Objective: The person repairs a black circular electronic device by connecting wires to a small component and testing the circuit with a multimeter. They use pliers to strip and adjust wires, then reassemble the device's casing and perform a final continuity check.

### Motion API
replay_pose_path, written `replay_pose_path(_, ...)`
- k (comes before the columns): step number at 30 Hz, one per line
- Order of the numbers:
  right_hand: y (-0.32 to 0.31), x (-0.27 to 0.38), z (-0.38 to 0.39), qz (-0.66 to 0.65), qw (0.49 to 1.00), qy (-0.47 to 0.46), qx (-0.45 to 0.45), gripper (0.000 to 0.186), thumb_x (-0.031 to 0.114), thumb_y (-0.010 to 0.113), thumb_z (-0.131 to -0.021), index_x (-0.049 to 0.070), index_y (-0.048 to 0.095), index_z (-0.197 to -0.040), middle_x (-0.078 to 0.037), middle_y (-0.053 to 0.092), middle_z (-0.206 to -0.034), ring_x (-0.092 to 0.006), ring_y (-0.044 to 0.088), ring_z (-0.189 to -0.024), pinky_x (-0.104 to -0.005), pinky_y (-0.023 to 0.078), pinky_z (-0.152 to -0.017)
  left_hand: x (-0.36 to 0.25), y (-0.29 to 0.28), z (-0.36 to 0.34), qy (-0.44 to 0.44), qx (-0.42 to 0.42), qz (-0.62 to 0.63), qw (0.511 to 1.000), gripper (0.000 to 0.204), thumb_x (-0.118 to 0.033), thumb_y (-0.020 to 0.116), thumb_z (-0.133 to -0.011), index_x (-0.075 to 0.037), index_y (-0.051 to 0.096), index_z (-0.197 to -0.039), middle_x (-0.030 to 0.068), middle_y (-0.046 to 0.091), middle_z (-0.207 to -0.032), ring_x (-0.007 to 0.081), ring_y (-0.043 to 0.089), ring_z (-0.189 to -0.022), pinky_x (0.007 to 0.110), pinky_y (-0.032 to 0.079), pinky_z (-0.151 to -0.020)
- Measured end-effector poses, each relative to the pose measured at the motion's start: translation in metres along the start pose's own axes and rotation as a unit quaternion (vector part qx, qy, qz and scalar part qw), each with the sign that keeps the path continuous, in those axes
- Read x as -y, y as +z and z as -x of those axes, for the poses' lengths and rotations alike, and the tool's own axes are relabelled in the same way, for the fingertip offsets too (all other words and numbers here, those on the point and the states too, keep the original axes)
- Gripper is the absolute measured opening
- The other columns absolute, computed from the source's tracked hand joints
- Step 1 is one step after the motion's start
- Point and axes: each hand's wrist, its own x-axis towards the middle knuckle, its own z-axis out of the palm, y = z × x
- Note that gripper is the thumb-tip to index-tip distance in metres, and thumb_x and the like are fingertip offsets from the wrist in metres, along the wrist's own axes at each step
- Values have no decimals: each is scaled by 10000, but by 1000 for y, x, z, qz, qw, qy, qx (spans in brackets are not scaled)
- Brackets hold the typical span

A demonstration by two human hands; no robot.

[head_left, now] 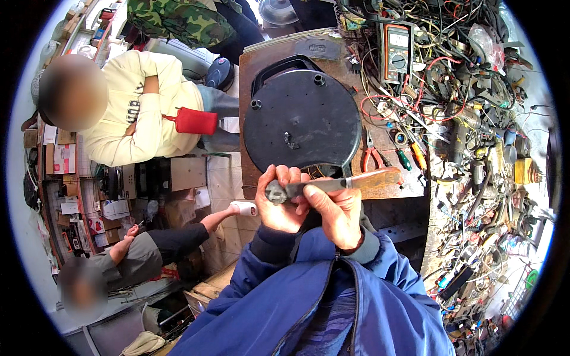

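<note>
Head view, hand [339, 215] gripping knife [375, 179], lettered sweatshirt [153, 126]

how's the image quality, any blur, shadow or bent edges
Head view: fisheye distortion bows the shelving at left, with black corners; two bystanders' heads are heavily blurred; the cream sweatshirt is brightly lit, while deep shadow sits under the workbench; the left hand and right hand look fairly clear.

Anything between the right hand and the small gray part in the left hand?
Only the knife, gripped in the right hand and pointing at the gray part in the left hand. Nothing else visible intervenes.
</note>
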Motion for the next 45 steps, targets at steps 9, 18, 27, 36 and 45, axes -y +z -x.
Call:
replay_pose_path(9, -8, -5, -2, 29, 996, -25, 75, 82, 58, 629, -1013, -7, 676, -1000, -20, 677, -833, -92, 605, -813, -265, 495, -766, 0, -2, -2, 8, -18, -13, 1000, 418, -349, 473, -1039, -124, 435, -688, 14, 384, -621, 140, 346, -584, 306, 348, -539)
replay_pose_path(18, -15, -2, -1, 46, 992, -23, 116, 95, 65, 606, -1029, 19, 688, -1039, -22, 658, -965, -96, 606, -869, -271, 498, -802, 2, -8, 0, 11, -16, -8, 1000, 429, -339, 450, -1047, -119, 435, -680, 21, 371, -608, 158, 342, -604, 333, 343, -576)
replay_pose_path(27, 3, -11, 4, 71, 995, -70, -1, 72, 47, 647, -999, 9, 708, -990, 0, 646, -876, -83, 579, -793, -276, 493, -744, 7, -6, -1, 33, -30, -31, 999, 414, -343, 492, -1030, -108, 429, -695, 17, 375, -641, 163, 347, -645, 334, 352, -592)
replay_pose_path(36, -13, -11, 3, 315, 903, -292, 1, 117, -13, 661, -928, -17, 668, -1045, -188, 702, -992, -308, 707, -886, -369, 564, -780, 9, 4, 8, 183, -169, -258, 934, 523, -561, 430, -1062, -75, 536, -899, 63, 544, -804, 158, 497, -687, 294, 411, -597)
replay_pose_path(45, -10, -8, 8, 305, 917, -255, 10, 125, -4, 656, -951, -31, 652, -1073, -194, 696, -1026, -315, 702, -914, -369, 559, -807, 7, -10, 13, 299, -130, -459, 827, 455, -471, 386, -1093, -64, 547, -969, 63, 588, -912, 107, 540, -713, 238, 439, -564)
